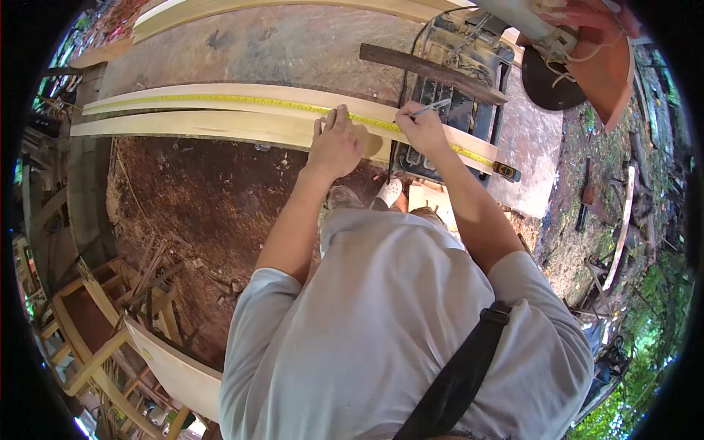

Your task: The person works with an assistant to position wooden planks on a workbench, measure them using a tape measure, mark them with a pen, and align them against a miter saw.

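A yellow tape measure (242, 98) is pulled out along a long pale wooden board (293, 94), its black case (507, 171) at the board's right end. My left hand (337, 144) lies on the boards with fingers stretched out and the fingertips by the tape. To its right, my right hand (423, 134) is closed on a pen (433, 108), low over the board beside the tape. The pen's tip is hidden by my fingers. A second pale board (198, 123) runs along the near side of the first.
Under the boards stands a dark machine (458, 55) with a dark wooden strip (433, 73) across it. More pale planks (257, 9) lie along the far edge. Wooden frames (95, 315) are piled at lower left. An orange and brown object (598, 70) is at upper right.
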A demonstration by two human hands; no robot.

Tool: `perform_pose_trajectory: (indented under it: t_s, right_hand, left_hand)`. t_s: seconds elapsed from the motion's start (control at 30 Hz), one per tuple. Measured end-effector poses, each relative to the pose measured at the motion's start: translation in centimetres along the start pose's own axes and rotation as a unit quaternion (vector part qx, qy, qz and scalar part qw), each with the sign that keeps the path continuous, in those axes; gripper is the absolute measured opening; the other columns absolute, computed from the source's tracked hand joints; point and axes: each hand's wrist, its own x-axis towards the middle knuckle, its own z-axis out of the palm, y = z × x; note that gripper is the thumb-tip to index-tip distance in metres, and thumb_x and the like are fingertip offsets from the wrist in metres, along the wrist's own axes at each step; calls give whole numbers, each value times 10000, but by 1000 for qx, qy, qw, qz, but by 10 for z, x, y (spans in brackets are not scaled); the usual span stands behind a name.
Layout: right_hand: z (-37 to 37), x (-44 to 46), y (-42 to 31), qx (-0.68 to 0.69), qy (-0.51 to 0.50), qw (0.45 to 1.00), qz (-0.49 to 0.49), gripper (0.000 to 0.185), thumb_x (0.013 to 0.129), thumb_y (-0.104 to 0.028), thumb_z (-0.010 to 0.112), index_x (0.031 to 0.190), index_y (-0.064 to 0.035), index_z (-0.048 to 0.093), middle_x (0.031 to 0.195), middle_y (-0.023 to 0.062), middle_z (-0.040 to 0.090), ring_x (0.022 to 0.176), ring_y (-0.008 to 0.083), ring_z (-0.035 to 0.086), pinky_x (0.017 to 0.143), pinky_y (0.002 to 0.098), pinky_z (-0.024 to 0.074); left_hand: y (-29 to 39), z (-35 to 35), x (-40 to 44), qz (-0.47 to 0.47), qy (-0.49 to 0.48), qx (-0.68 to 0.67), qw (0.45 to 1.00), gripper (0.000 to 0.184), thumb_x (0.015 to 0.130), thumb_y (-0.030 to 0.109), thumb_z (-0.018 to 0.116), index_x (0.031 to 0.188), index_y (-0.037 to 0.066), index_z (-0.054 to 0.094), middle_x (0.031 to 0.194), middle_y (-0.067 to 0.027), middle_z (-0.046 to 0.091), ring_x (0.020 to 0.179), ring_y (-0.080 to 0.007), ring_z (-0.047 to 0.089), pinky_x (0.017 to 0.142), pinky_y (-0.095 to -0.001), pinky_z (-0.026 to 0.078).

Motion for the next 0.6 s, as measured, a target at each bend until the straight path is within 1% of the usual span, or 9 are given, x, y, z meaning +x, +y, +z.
perform_pose_trajectory:
  t_s: [0.07,0.1,0.17,0.2,0.27,0.43,0.53,0.6]
  right_hand:
    - [0,0,-1,-7,-2,1000,3,169,840,-176,623,863,-16,669,766,179,668,726,306,669,683,396,512]
    - [0,0,-1,-14,-2,1000,3,171,841,-179,624,868,-16,668,763,184,667,724,312,669,682,400,513]
    - [0,1,-1,-14,-2,1000,6,173,841,-181,625,871,-16,668,765,188,666,725,315,668,684,403,512]
    - [0,1,-2,-12,-2,1000,6,175,842,-183,626,873,-16,667,767,192,665,726,318,668,686,405,512]
    - [0,1,-3,-18,-4,1000,11,177,843,-185,625,874,-15,667,768,193,666,728,319,668,687,406,512]
    - [0,1,-5,-25,-11,999,24,179,845,-186,624,875,-14,667,776,194,667,735,321,669,690,406,512]
    - [-1,2,-5,-25,-15,1000,9,183,848,-191,626,879,-16,669,780,193,669,739,322,670,694,407,513]
    - [-1,1,-6,-16,3,1000,6,187,850,-197,630,885,-18,672,789,195,673,749,329,673,700,409,515]
  left_hand:
    - [2,-16,2,-11,-52,-10,999,517,985,358,416,1162,-53,675,1582,-230,267,1461,-389,270,1182,-553,224]
    - [-1,-10,3,-10,-52,-12,999,517,985,358,416,1162,-53,675,1582,-230,267,1461,-389,270,1182,-553,224]
    - [-8,4,8,-26,-22,-10,999,525,993,370,407,1168,-47,675,1582,-218,277,1465,-368,273,1188,-530,228]
    - [-8,3,10,-25,-22,-12,999,525,993,370,407,1168,-47,675,1582,-218,277,1465,-368,273,1188,-530,228]
    - [-7,0,11,-36,-55,-4,998,523,995,366,406,1179,-47,670,1579,-217,284,1467,-363,271,1192,-521,226]
    - [-5,-5,6,-28,-43,-26,998,523,992,355,410,1183,-64,660,1579,-219,281,1465,-364,273,1187,-527,234]
    - [-3,-9,6,-26,-37,-40,998,520,987,344,416,1185,-74,654,1579,-218,281,1466,-364,272,1182,-534,240]
    - [-4,-8,5,-27,-41,-38,998,518,984,338,419,1188,-78,651,1580,-218,281,1466,-364,272,1180,-538,243]
